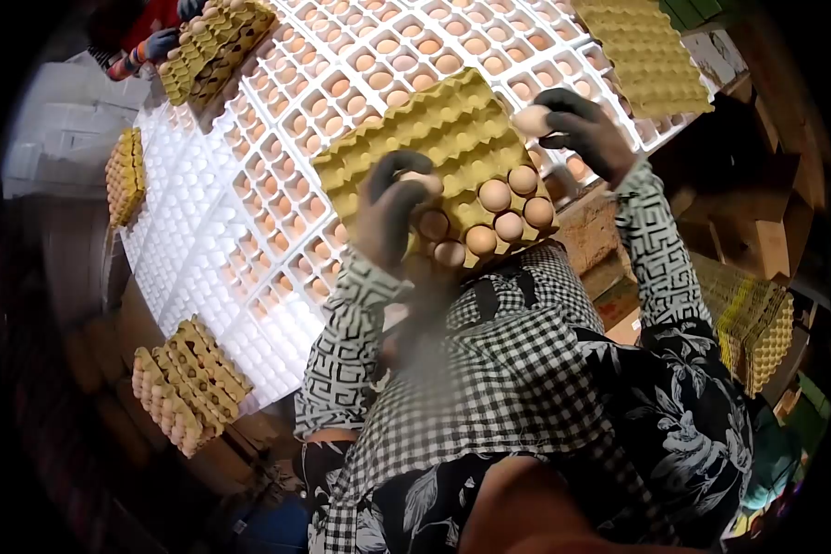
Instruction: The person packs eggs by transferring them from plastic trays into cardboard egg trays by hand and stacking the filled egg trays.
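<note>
Head view: your gloved left fingers (399, 161) grasp a brown egg (422, 183) over the yellow pulp tray (414, 129); whether it touches a cup is hidden. Your gloved right fingers (568, 100) pinch a paler egg (531, 120) at that tray's right edge, clear of its cups. The tray lies just in front of your checked apron (517, 360), probably so both sets of fingers reach it comfortably. Seven settled eggs (494, 196) fill cups below and to the right of your left fingers, presumably seated there so they cannot roll. Each held egg is gripped by its sides, likely to spare the shell.

The eggs look smooth, rounded and whole where visible, cream to warm brown; fine cracks would be too small to tell. White trays (180, 212) spread beyond and left of your left fingers, many cells holding more eggs. Farther off, upper left, a co-worker's gloved hand (162, 43) touches stacked yellow trays (217, 51).
</note>
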Tool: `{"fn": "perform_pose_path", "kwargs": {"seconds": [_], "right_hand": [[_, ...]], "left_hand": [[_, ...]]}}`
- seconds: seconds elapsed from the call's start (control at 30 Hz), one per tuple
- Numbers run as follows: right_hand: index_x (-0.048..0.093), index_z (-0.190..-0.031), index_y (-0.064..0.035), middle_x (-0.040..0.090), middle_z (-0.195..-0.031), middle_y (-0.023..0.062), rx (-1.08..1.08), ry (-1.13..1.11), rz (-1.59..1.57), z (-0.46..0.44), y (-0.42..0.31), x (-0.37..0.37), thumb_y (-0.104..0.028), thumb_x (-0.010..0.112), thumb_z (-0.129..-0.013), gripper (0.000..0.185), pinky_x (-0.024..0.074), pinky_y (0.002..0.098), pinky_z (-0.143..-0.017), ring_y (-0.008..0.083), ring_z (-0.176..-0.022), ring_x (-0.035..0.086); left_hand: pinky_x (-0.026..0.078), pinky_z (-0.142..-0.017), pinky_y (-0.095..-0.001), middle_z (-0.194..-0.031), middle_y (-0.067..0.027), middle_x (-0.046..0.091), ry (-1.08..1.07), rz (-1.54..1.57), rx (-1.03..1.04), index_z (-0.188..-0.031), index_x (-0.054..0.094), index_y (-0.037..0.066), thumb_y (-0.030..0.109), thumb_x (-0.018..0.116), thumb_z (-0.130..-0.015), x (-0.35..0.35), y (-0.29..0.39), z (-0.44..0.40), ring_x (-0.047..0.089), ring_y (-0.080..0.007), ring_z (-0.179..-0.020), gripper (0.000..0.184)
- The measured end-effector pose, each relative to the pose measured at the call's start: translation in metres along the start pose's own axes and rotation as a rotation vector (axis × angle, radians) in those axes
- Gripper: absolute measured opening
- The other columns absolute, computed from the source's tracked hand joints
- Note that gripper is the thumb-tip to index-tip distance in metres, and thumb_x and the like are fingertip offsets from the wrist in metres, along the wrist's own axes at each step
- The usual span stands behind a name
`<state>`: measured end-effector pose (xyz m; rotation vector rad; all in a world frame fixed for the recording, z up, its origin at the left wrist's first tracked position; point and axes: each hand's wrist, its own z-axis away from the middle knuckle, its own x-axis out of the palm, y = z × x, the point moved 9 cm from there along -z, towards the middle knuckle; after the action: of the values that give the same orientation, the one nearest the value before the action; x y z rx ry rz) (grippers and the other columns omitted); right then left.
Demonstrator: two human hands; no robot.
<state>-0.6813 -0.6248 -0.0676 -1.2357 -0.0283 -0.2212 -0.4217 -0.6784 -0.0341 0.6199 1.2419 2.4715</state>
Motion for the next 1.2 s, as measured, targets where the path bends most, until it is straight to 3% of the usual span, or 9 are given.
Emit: {"fn": "perform_pose_path", "kwargs": {"seconds": [0.07, 0.17, 0.3, 0.47, 0.57, 0.7, 0.83, 1.0, 1.2], "right_hand": [[0.056, -0.117, -0.0007, 0.053, -0.122, 0.0146, 0.013, -0.153, -0.548, 0.012, -0.005, -0.002, -0.017, 0.056, -0.093, 0.030, 0.0553, 0.0403, -0.096, 0.0221, -0.108, 0.059], [0.058, -0.113, -0.0011, 0.061, -0.096, 0.0076, 0.127, -0.313, -0.008, 0.027, -0.009, 0.028, -0.021, 0.063, -0.087, 0.034, 0.0559, 0.0379, -0.085, 0.0203, -0.091, 0.063], [0.064, -0.106, -0.0109, 0.063, -0.090, 0.0087, -0.311, -0.289, 1.491, 0.042, 0.010, 0.071, -0.029, 0.074, -0.076, 0.036, 0.0527, 0.0394, -0.071, 0.0252, -0.078, 0.064], [0.056, -0.130, -0.0028, 0.060, -0.128, 0.0091, -0.192, -0.162, 0.341, 0.075, 0.000, 0.051, -0.025, 0.074, -0.081, 0.057, 0.0549, 0.0311, -0.092, 0.0191, -0.108, 0.062], [0.053, -0.133, -0.0041, 0.054, -0.133, 0.0108, -0.286, -0.221, 0.062, 0.087, -0.035, 0.073, -0.016, 0.077, -0.076, 0.063, 0.0540, 0.0286, -0.092, 0.0211, -0.114, 0.059], [0.063, -0.114, -0.0158, 0.049, -0.133, 0.0153, -0.274, -0.316, 1.343, 0.100, -0.011, 0.173, -0.014, 0.078, -0.072, 0.045, 0.0568, 0.0391, -0.077, 0.0314, -0.112, 0.058], [0.064, -0.089, -0.0150, 0.049, -0.125, 0.0178, -0.446, -0.310, 1.535, 0.112, 0.019, 0.215, -0.015, 0.059, -0.081, 0.009, 0.0550, 0.0410, -0.063, 0.0341, -0.095, 0.058], [0.069, -0.091, -0.0119, 0.051, -0.121, 0.0182, -0.275, -0.397, 1.308, 0.102, -0.023, 0.209, -0.022, 0.079, -0.067, 0.028, 0.0535, 0.0429, -0.078, 0.0346, -0.102, 0.059], [0.059, -0.119, 0.0066, 0.058, -0.123, 0.0146, 0.022, -0.253, 0.566, 0.021, -0.056, 0.249, -0.033, 0.071, -0.086, 0.053, 0.0483, 0.0332, -0.093, 0.0225, -0.110, 0.059]], "left_hand": [[0.054, -0.082, -0.0366, -0.103, -0.0100, 0.059, -0.016, -0.798, 0.400, -0.103, 0.064, 0.007, 0.024, 0.066, -0.082, 0.028, -0.003, -0.011, 0.064, -0.0228, -0.088, 0.027], [0.055, -0.079, -0.0405, -0.122, -0.0178, 0.054, -0.144, -1.765, 0.343, -0.108, 0.066, 0.012, 0.038, 0.072, -0.079, 0.088, -0.041, -0.021, 0.066, -0.0303, -0.089, 0.040], [0.054, -0.080, -0.0393, -0.110, -0.0190, 0.064, -0.224, -1.240, 0.279, -0.122, 0.064, 0.009, 0.035, 0.069, -0.081, 0.052, -0.019, -0.008, 0.067, -0.0299, -0.095, 0.049], [0.055, -0.066, -0.0288, -0.121, -0.0140, 0.059, -0.160, 0.243, 0.227, -0.140, 0.040, 0.003, 0.024, 0.063, -0.084, -0.061, -0.008, 0.057, 0.063, -0.0178, -0.075, 0.064], [0.056, -0.067, -0.0294, -0.119, -0.0134, 0.058, -0.001, -0.093, 0.267, -0.135, 0.047, 0.005, 0.021, 0.067, -0.082, -0.105, -0.006, 0.074, 0.065, -0.0191, -0.075, 0.059], [0.057, -0.076, -0.0437, -0.128, -0.0245, 0.053, 0.034, -1.629, 0.436, -0.107, 0.062, 0.003, 0.023, 0.076, -0.068, -0.032, -0.017, 0.077, 0.065, -0.0311, -0.100, 0.046], [0.057, -0.073, -0.0426, -0.129, -0.0290, 0.051, -0.064, -1.782, 0.307, -0.101, 0.066, 0.002, 0.027, 0.076, -0.068, -0.012, -0.049, 0.061, 0.065, -0.0343, -0.095, 0.043], [0.056, -0.079, -0.0394, -0.142, -0.0234, 0.042, -0.124, -1.514, 0.513, -0.097, 0.069, 0.008, 0.031, 0.074, -0.075, -0.033, -0.041, 0.071, 0.066, -0.0339, -0.098, 0.031], [0.052, -0.088, -0.0410, -0.114, -0.0184, 0.063, 0.862, -0.800, 0.464, -0.116, 0.065, 0.011, 0.034, 0.078, -0.077, -0.336, 0.015, 0.109, 0.065, -0.0325, -0.100, 0.047]]}}
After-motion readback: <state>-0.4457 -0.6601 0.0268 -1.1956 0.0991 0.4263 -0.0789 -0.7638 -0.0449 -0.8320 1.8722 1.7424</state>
